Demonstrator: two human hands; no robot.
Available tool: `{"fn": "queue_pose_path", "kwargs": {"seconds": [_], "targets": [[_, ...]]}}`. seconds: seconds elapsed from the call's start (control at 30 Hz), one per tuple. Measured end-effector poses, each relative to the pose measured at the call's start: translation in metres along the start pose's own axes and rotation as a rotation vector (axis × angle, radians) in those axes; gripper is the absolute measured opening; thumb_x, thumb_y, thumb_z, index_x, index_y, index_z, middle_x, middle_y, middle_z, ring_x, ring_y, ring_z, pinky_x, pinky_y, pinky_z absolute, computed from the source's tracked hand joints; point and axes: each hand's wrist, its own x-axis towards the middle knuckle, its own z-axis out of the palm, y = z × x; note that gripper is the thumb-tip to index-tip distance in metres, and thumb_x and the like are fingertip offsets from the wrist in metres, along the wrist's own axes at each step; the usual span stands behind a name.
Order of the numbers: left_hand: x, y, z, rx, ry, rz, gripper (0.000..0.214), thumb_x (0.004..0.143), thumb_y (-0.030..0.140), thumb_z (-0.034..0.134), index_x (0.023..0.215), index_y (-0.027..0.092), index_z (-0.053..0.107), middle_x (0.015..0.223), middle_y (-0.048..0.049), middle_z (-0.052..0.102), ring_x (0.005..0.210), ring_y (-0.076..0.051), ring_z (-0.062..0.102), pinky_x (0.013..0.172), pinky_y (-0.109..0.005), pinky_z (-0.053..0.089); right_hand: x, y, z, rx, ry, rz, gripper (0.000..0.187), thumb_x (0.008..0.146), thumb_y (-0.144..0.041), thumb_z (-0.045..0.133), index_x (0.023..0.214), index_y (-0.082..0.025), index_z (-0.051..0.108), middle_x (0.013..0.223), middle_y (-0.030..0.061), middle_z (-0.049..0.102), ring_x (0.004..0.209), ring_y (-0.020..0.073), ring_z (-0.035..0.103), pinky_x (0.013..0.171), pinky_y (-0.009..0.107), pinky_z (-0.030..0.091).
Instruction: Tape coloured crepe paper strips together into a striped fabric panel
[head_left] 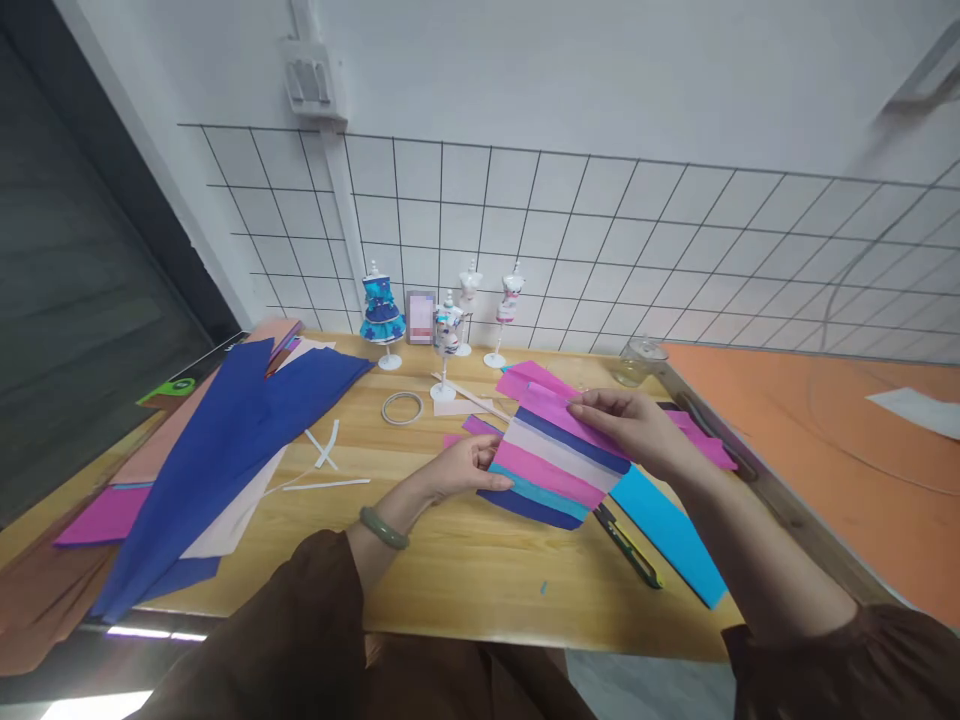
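Note:
A striped panel of layered paper or fabric (555, 468) in pink, navy, white and turquoise is held up, tilted, above the wooden table. My left hand (469, 468) pinches its lower left edge between thumb and fingers. At its upper right, my right hand (622, 425) grips the pink top band. Beneath and behind the panel lie a pink sheet (536, 378) and a bright blue folded strip (671, 535). Close to the panel's lower right corner rests a yellow and black utility knife (630, 547), partly covered by it.
Blue sheets (217, 450) cover the table's left. Small dress forms stand at the back, one wearing a blue ruffled dress (381, 312), near a phone (421, 318). A tape ring (403, 395), white strips (326, 484) and a glass jar (637, 360) lie about. A wooden ledge (780, 500) borders the right.

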Motion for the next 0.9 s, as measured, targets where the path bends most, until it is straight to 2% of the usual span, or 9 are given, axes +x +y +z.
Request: {"fn": "queue_pose_path", "kwargs": {"seconds": [0.07,0.17,0.27,0.43,0.53,0.63,0.73,0.9], "targets": [[0.006,0.002,-0.001,-0.002,0.029,0.006,0.062,0.058,0.022,0.078,0.114,0.014,0.054,0.107,-0.0106,0.063,0.094,-0.019,0.061,0.085,-0.032,0.045,-0.001,0.01,-0.006,0.1,0.028,0.055,0.034,0.073,-0.049,0.062,0.087,-0.018,0.066,0.077,0.0042,0.07,0.065,0.0164,0.064,0.055,0.025,0.049],[0.008,0.012,-0.011,0.079,-0.004,-0.08,0.057,0.057,0.024,0.078,0.11,0.015,0.058,0.105,-0.0092,0.064,0.091,-0.019,0.062,0.082,-0.032,0.047,-0.002,0.039,0.0,0.219,0.004,0.111,0.041,0.079,-0.052,0.053,0.105,-0.021,0.063,0.1,0.007,0.069,0.088,0.0204,0.066,0.072,0.032,0.053],[0.005,0.027,-0.027,0.223,-0.076,-0.199,0.047,0.057,0.024,0.077,0.102,0.018,0.063,0.103,-0.0049,0.065,0.093,-0.018,0.061,0.081,-0.029,0.047,-0.004,0.069,0.022,0.296,-0.152,0.204,0.053,0.085,-0.059,0.033,0.108,-0.022,0.062,0.101,0.0081,0.069,0.092,0.0232,0.066,0.078,0.041,0.052],[-0.006,0.044,-0.051,0.357,-0.14,-0.376,0.049,0.05,0.021,0.079,0.097,0.021,0.065,0.096,-0.0015,0.066,0.088,-0.018,0.061,0.076,-0.028,0.047,-0.005,0.088,0.066,0.458,-0.258,0.22,0.04,0.079,-0.049,0.056,0.106,-0.021,0.062,0.102,0.0077,0.07,0.092,0.0245,0.066,0.085,0.042,0.05],[-0.013,0.049,-0.061,0.406,-0.192,-0.437,0.046,0.05,0.022,0.078,0.094,0.022,0.066,0.096,-0.0011,0.066,0.088,-0.019,0.06,0.076,-0.028,0.047,-0.001,0.092,0.077,0.475,-0.254,0.238,0.035,0.074,-0.044,0.063,0.097,-0.018,0.065,0.096,0.0084,0.071,0.089,0.0266,0.067,0.084,0.041,0.05],[-0.018,0.046,-0.072,0.51,-0.101,-0.442,0.045,0.05,0.024,0.079,0.093,0.021,0.065,0.094,0.0002,0.064,0.088,-0.017,0.059,0.074,-0.024,0.045,0.003,0.096,0.078,0.482,-0.241,0.237,0.034,0.072,-0.044,0.064,0.094,-0.018,0.065,0.096,0.0085,0.071,0.09,0.0278,0.066,0.085,0.042,0.05],[-0.02,0.036,-0.084,0.578,0.01,-0.437,0.054,0.047,0.026,0.08,0.099,0.02,0.064,0.085,0.0012,0.063,0.082,-0.015,0.058,0.068,-0.022,0.044,0.001,0.099,0.077,0.483,-0.226,0.243,0.033,0.072,-0.045,0.064,0.091,-0.018,0.065,0.094,0.0078,0.072,0.088,0.0278,0.067,0.082,0.042,0.051],[-0.021,0.011,-0.097,0.511,-0.055,-0.513,0.06,0.052,0.029,0.079,0.108,0.019,0.06,0.073,0.0021,0.06,0.067,-0.011,0.056,0.06,-0.021,0.042,-0.009,0.106,0.074,0.465,-0.163,0.27,0.03,0.069,-0.047,0.066,0.08,-0.02,0.063,0.079,0.005,0.073,0.072,0.026,0.069,0.07,0.038,0.053]]}}
